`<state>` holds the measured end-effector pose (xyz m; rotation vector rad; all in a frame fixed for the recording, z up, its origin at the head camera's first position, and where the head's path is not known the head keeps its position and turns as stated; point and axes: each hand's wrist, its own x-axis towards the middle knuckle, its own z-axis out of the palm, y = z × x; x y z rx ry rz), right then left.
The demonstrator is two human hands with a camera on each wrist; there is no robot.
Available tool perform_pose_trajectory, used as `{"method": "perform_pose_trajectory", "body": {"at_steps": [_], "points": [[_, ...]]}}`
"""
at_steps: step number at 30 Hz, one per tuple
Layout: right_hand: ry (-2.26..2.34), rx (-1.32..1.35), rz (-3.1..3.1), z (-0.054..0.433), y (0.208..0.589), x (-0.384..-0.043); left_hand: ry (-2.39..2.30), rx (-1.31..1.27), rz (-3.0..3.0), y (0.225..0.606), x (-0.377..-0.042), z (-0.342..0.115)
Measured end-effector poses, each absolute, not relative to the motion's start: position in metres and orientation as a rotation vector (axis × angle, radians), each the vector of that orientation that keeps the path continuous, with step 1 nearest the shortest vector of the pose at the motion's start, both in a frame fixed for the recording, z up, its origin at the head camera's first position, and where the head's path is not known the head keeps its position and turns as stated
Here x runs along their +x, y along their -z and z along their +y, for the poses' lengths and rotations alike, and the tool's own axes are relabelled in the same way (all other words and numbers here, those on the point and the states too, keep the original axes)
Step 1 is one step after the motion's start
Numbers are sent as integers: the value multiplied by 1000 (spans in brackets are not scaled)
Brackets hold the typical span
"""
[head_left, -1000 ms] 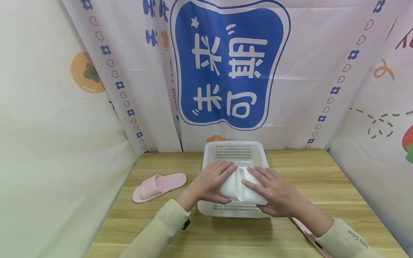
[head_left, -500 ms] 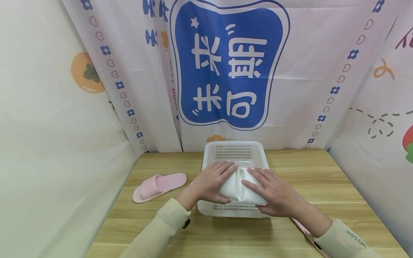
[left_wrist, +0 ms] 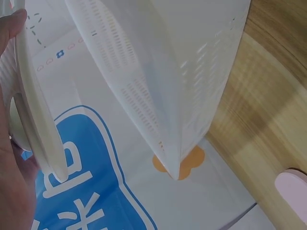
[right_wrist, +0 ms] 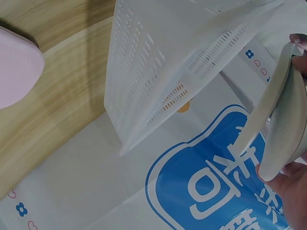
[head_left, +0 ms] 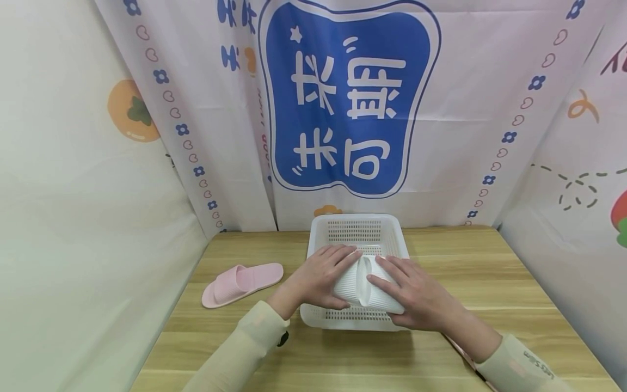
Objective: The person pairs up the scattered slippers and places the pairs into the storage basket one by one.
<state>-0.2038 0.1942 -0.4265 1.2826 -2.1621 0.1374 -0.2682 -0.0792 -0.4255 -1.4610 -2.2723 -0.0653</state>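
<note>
A pair of white slippers with ribbed straps is held sole to sole over the white basket [head_left: 354, 325]. My left hand [head_left: 320, 279] grips the left white slipper [head_left: 346, 285], thumb at the near side and fingers over the strap. The right white slipper [head_left: 386, 294] is gripped by my right hand [head_left: 420, 294], with its index finger reaching toward the sole edges. In the right wrist view the two soles [right_wrist: 283, 129] lean together with a narrow gap between them. Only part of the left hand [left_wrist: 17, 187] and the slippers [left_wrist: 41, 110] shows in the left wrist view.
One pink slipper [head_left: 243, 283] lies on the wooden table [head_left: 362, 359] left of the basket. A second pink slipper [head_left: 462, 351] is mostly hidden under the right forearm. Printed cloth [head_left: 465, 109] hangs behind the table, and more cloth closes both sides.
Both hands and the white slippers stay almost in place. My right forearm has shifted slightly left and covers more of the pink slipper beneath it.
</note>
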Motion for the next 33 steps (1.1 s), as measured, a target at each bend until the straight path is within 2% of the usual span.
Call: {"method": "perform_pose_trajectory", "body": {"at_steps": [33], "points": [[-139,1245,-2147,194,427,-203,113,-1435,-2221,421,-267,-85]]}}
